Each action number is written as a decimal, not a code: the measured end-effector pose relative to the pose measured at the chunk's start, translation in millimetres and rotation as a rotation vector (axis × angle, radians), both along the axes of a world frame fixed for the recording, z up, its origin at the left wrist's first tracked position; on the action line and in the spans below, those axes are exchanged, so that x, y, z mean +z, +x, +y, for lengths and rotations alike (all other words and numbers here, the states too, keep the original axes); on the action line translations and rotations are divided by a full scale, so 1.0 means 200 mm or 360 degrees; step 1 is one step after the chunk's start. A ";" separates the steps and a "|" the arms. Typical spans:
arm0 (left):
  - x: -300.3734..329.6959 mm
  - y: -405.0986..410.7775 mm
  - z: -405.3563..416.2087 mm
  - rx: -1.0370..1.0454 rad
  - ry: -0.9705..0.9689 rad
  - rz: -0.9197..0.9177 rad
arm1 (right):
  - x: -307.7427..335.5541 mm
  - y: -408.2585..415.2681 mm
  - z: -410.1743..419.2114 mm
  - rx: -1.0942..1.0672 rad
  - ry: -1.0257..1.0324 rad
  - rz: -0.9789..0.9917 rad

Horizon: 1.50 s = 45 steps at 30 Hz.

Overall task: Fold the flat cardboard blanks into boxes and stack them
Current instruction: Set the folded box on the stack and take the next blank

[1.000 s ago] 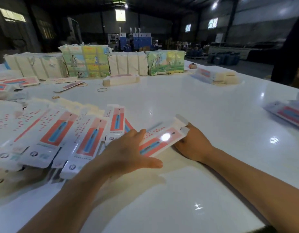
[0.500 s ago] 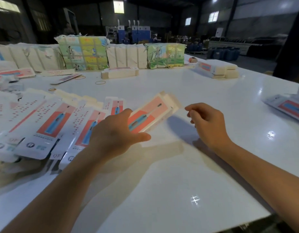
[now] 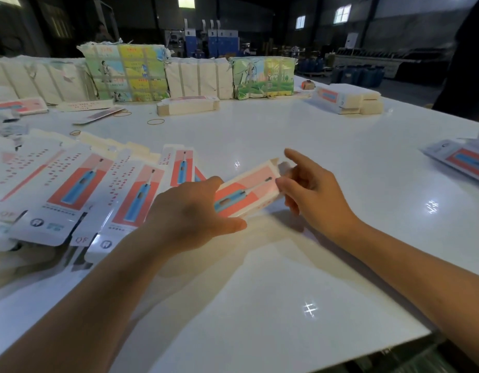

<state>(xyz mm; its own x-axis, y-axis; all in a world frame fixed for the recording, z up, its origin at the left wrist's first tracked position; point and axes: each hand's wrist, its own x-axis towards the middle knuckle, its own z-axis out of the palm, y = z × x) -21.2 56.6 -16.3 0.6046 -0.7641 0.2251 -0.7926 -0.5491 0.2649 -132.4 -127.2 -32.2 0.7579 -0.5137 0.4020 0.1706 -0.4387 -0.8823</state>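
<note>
cardboard printed in pink and red with a blue toothbrush picture makes up the half-folded box (image 3: 246, 193), which is held just above the white table (image 3: 327, 146) near its front middle. its near end is grasped by the left hand (image 3: 191, 211), with the thumb along the near side and the fingers curled over the far side. its far end is met by the right hand (image 3: 313, 192), whose thumb and middle fingers are bent onto the end flap while the index finger is stretched out above it; the exact pinch is blurred. to the left, flat blanks (image 3: 79, 189) of the same print are spread in an overlapping fan on the table. farther back, a stack of blanks (image 3: 187, 105) and wrapped bundles (image 3: 125, 72) are lined up, and rubber bands (image 3: 155, 121) are scattered before them. more printed boxes (image 3: 346, 99) are seen at the far right.
</note>
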 end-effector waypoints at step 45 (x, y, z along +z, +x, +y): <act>-0.03 -0.09 -0.04 -0.0010 -0.0164 -0.0201 | 0.01 0.01 -0.04 0.0338 0.0395 -0.0119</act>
<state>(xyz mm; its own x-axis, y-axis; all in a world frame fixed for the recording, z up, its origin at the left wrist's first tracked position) -40.1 48.0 -22.0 0.5617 -0.7368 0.3763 -0.8266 -0.5191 0.2173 -131.3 -135.7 -29.9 0.8317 -0.4365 0.3432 0.3036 -0.1599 -0.9393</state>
